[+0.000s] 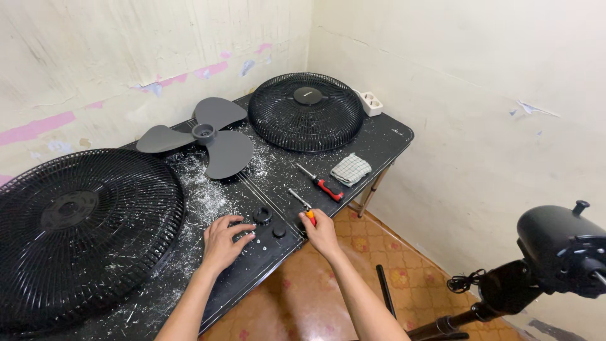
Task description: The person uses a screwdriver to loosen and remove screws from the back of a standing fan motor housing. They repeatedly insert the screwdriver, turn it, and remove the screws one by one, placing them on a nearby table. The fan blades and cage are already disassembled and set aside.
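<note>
One view only — a head-worn camera, looking down and forward over the black, debris-strewn table (379, 136) set into a room corner. It sits close — both bare forearms enter from the bottom edge, walls beyond.

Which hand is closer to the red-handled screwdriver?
Right. The right hand lies just below the red-handled screwdriver, gripping an orange-handled screwdriver. The left hand rests farther left, by the black knobs.

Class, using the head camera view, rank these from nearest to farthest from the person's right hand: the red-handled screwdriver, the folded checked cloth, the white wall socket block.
1. Red-handled screwdriver: just beyond the right hand, on the black table.
2. Folded checked cloth: farther, near the table's right edge.
3. White wall socket block: farthest, at the back corner by the wall.
</note>
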